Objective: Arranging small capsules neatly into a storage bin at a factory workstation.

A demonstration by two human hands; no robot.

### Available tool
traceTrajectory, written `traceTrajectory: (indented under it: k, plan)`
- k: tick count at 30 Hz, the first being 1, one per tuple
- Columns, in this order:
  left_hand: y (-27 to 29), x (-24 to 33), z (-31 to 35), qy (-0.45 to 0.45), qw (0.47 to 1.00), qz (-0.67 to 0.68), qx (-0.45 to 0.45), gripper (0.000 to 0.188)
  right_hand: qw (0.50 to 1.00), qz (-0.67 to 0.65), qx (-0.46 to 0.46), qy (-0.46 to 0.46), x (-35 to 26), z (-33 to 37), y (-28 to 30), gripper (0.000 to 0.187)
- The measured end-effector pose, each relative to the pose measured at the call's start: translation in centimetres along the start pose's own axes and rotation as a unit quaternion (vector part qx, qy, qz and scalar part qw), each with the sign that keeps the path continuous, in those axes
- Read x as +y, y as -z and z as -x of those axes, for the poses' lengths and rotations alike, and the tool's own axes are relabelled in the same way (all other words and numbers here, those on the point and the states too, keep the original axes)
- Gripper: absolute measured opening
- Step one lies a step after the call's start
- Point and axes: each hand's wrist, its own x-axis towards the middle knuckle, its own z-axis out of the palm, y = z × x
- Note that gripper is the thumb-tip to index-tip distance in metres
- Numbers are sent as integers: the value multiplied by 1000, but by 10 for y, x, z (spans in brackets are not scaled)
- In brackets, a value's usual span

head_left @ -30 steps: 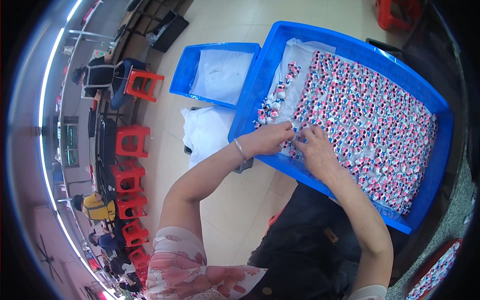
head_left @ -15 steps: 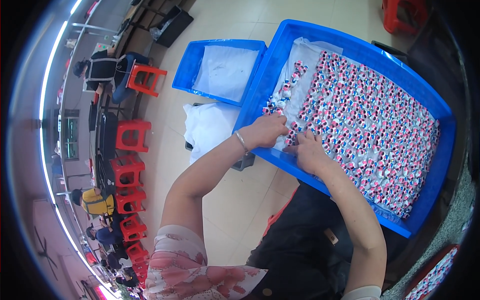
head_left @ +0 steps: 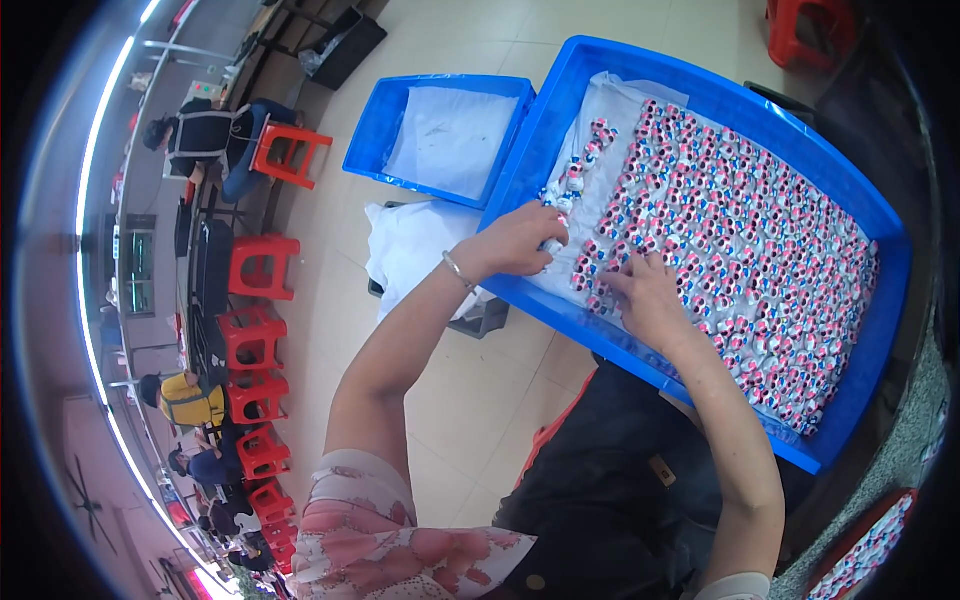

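Observation:
A large blue tray (head_left: 880, 225) holds dense rows of small painted figurines (head_left: 740, 240) in pink, white and blue with dark round eyes, lying on white sheeting. My left hand (head_left: 522, 240) is closed over the tray's left part, with a whitish piece showing at its fingertips, seemingly one of the figurines. A loose line of figurines (head_left: 585, 160) runs beyond that hand on the bare sheet. My right hand (head_left: 650, 300) rests at the near left edge of the rows, thumb and fingers apart, touching or just above the figurines there. Its fingertips partly cover them.
A smaller blue tray (head_left: 365, 135) lined with a white sheet adjoins on the left. Below it, white cloth or sheeting (head_left: 415, 250) lies over a grey crate (head_left: 480, 318). Red stools (head_left: 262, 268) line the left, where several people sit. Another red-rimmed tray (head_left: 870, 545) is at lower right.
My left hand has moved slightly left and away from the right hand, with a whitish piece now showing in its fingers. My right hand has shifted a little right, uncovering some figurines.

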Motion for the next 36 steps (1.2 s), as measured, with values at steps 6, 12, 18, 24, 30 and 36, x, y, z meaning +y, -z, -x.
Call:
traceTrajectory:
  k: [6,12,18,24,30,36]
  plan:
    - [-6,31,-1,111,955,251,-114,27,997,-51,59,-5,8,3,9,30]
    - [-28,17,3,43,922,356,-149,21,992,-107,60,-26,1,7,13,24]
    - [-29,16,-9,109,916,341,-182,18,987,-148,65,-11,4,7,3,22]
    - [-38,5,-14,-23,963,224,-145,18,990,-125,60,12,4,3,-1,20]
    - [-31,15,-22,-64,979,124,-149,18,993,-109,45,14,2,7,7,27]
    - [14,-2,-31,-21,986,-109,123,21,989,-134,61,-4,5,2,26,28]
